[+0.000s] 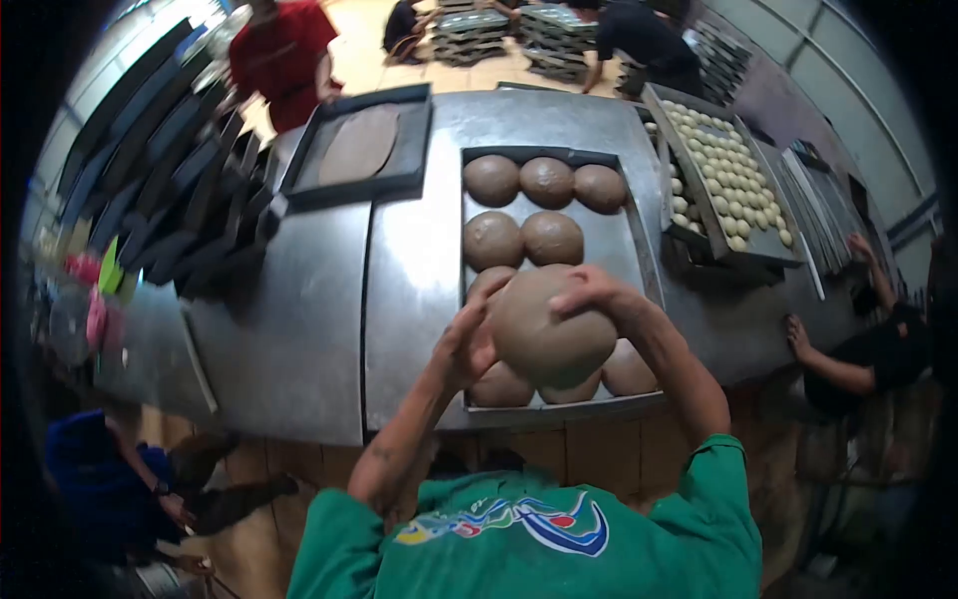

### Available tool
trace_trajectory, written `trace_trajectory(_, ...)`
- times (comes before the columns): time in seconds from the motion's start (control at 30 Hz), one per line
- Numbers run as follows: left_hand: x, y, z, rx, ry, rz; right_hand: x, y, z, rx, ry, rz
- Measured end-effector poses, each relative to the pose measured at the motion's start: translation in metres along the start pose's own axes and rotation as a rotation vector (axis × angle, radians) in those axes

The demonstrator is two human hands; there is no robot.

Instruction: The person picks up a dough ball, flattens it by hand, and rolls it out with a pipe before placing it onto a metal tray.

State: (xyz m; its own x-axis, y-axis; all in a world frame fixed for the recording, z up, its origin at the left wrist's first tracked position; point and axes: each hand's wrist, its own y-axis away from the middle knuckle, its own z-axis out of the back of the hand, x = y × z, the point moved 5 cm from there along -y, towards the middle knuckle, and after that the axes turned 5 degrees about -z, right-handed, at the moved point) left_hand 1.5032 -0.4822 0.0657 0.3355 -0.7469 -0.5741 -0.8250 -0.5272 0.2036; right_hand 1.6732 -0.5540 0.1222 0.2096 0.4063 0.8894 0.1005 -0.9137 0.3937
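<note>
On my right I see a tray [763, 259] of small pale dough balls [731, 169] — a person in black [866, 371] near it. Dark trays [188, 195] stand stacked at my left, near a person in red [286, 62].

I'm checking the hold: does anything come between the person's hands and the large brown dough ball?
Nothing visible: the bare left hand and right hand touch the dough ball directly, at opposite sides.

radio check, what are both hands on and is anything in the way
Left hand and right hand on one brown dough ball, grip from both sides. Held over tray, partly hiding other balls. No obstruction visible at the hands.
</note>
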Motion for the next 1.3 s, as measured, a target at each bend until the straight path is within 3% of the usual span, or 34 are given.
trace_trajectory(0.03, -0.006, 0.007, -0.012, 0.087, -0.053, -0.039, 0.008, -0.003, -0.02, 0.04, 0.018, -0.018)
trace_trajectory(0.07, -0.016, 0.019, -0.022, 0.17, -0.112, -0.088, 0.022, -0.008, -0.035, 0.02, 0.24, 0.05)
trace_trajectory(0.1, -0.029, 0.035, -0.022, 0.064, -0.058, -0.121, 0.032, -0.016, -0.049, 0.005, 0.458, 0.135)
trace_trajectory(0.13, -0.044, 0.048, -0.024, 0.031, -0.057, -0.17, 0.015, -0.04, -0.056, 0.061, 0.477, 0.142)
trace_trajectory(0.2, -0.073, 0.078, -0.01, -0.25, -0.123, -0.333, -0.03, -0.091, -0.059, -0.041, -0.437, 0.466)
trace_trajectory(0.23, -0.081, 0.086, 0.009, -0.406, -0.121, -0.432, -0.047, -0.103, -0.095, 0.102, -0.724, 0.249)
trace_trajectory(0.27, -0.09, 0.101, 0.027, -0.463, -0.104, -0.487, -0.057, -0.112, -0.134, 0.298, -0.803, 0.024)
trace_trajectory(0.33, -0.112, 0.127, 0.065, -0.642, -0.245, -0.611, -0.061, -0.148, -0.174, 0.127, -0.618, 0.047)
trace_trajectory(0.4, -0.133, 0.173, 0.105, -0.747, -0.143, -0.695, -0.028, -0.169, -0.199, 0.035, -0.171, 0.044)
trace_trajectory(0.47, -0.148, 0.199, 0.142, -0.637, 0.147, -0.699, 0.011, -0.179, -0.245, 0.131, 0.201, 0.187)
trace_trajectory(0.5, -0.156, 0.203, 0.146, -0.652, 0.165, -0.715, 0.016, -0.194, -0.264, 0.144, 0.167, 0.273)
trace_trajectory(0.53, -0.176, 0.214, 0.14, -0.597, 0.105, -0.93, 0.019, -0.209, -0.283, 0.156, 0.123, 0.365)
trace_trajectory(0.57, -0.193, 0.221, 0.138, -0.576, 0.074, -1.037, 0.006, -0.232, -0.295, 0.171, -0.17, 0.201)
trace_trajectory(0.6, -0.21, 0.228, 0.136, -0.551, 0.045, -1.143, 0.003, -0.246, -0.307, 0.181, -0.162, 0.191)
trace_trajectory(0.67, -0.245, 0.227, 0.157, -0.77, 0.023, -1.052, -0.012, -0.27, -0.35, 0.609, -0.722, -0.27)
trace_trajectory(0.73, -0.273, 0.228, 0.197, -0.868, -0.032, -1.074, 0.003, -0.318, -0.351, 0.352, -0.308, 0.054)
trace_trajectory(0.8, -0.28, 0.23, 0.254, -0.898, -0.044, -1.101, 0.012, -0.359, -0.35, 0.141, 0.081, 0.13)
trace_trajectory(0.83, -0.278, 0.231, 0.278, -0.903, -0.029, -1.102, 0.002, -0.377, -0.357, 0.093, 0.09, 0.12)
trace_trajectory(0.9, -0.25, 0.24, 0.332, -1.297, -0.213, -0.807, -0.068, -0.426, -0.346, 0.019, 0.146, 0.096)
trace_trajectory(0.93, -0.235, 0.247, 0.367, -1.297, -0.2, -0.798, -0.103, -0.432, -0.329, -0.045, 0.092, 0.007)
trace_trajectory(0.97, -0.222, 0.267, 0.409, -1.474, -0.313, -0.779, -0.137, -0.438, -0.314, -0.113, 0.032, -0.078)
trace_trajectory(1.0, -0.223, 0.281, 0.435, -1.646, -0.43, -0.758, -0.162, -0.43, -0.303, -0.216, -0.14, -0.298)
trace_trajectory(1.03, -0.235, 0.278, 0.45, -1.642, -0.411, -0.748, -0.157, -0.416, -0.309, -0.258, -0.217, -0.326)
trace_trajectory(1.1, -0.27, 0.247, 0.474, -1.254, -0.756, -0.638, -0.16, -0.388, -0.326, -0.329, -0.284, -0.376)
trace_trajectory(1.17, -0.3, 0.188, 0.491, -0.963, -0.883, -0.557, -0.174, -0.383, -0.355, -0.224, -0.587, -0.471)
trace_trajectory(1.2, -0.31, 0.158, 0.487, -0.802, -0.967, -0.475, -0.172, -0.378, -0.375, -0.325, -0.587, -0.5)
trace_trajectory(1.23, -0.315, 0.134, 0.48, -0.641, -1.043, -0.393, -0.181, -0.387, -0.393, -0.281, -0.719, -0.449)
trace_trajectory(1.27, -0.321, 0.122, 0.476, -0.632, -1.036, -0.397, -0.187, -0.396, -0.402, -0.233, -0.851, -0.397)
trace_trajectory(1.3, -0.31, 0.105, 0.476, -0.43, -0.968, -0.126, -0.181, -0.395, -0.401, -0.239, -0.843, -0.393)
